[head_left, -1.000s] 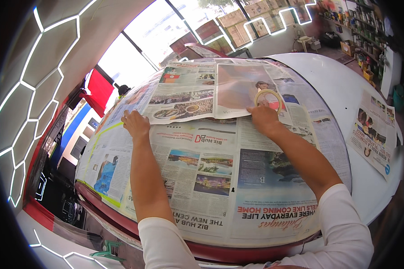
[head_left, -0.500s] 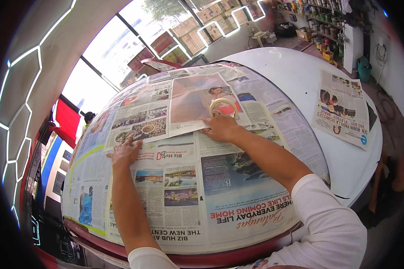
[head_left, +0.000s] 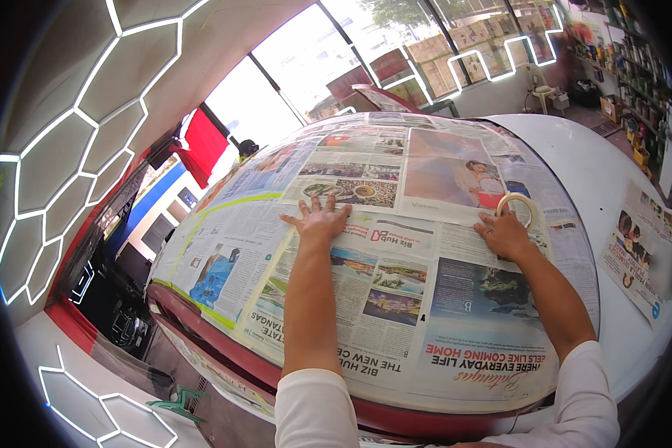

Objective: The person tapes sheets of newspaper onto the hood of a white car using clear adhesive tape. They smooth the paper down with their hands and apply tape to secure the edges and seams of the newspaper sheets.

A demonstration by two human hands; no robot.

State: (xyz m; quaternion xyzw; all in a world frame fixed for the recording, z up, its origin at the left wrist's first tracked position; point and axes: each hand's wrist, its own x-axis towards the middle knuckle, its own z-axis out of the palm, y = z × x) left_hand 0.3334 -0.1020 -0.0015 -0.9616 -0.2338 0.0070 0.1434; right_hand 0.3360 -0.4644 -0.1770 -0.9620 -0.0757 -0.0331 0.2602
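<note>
Large newspaper sheets (head_left: 455,250) cover a curved red vehicle panel in front of me. A further sheet with a big photo (head_left: 440,168) lies on top of them, its near edge under my hands. My left hand (head_left: 321,220) presses flat near that sheet's left end, fingers spread. Farther right, my right hand (head_left: 504,235) rests on the paper at the same edge, with a pale roll of masking tape (head_left: 529,204) at its fingers. The fingers are curled at the ring; their exact grip is partly hidden.
A white panel (head_left: 552,153) on the right carries a loose newspaper piece (head_left: 638,250). Yellow-green tape (head_left: 201,306) lines the paper on the left. Beyond are a green stool (head_left: 179,403), a person's head (head_left: 248,148), windows, and shelves of cans (head_left: 638,67).
My view has turned left, so everything sits farther right in the picture. My left hand's fingers are more spread. My right hand has slid right along the sheet's edge with the tape roll.
</note>
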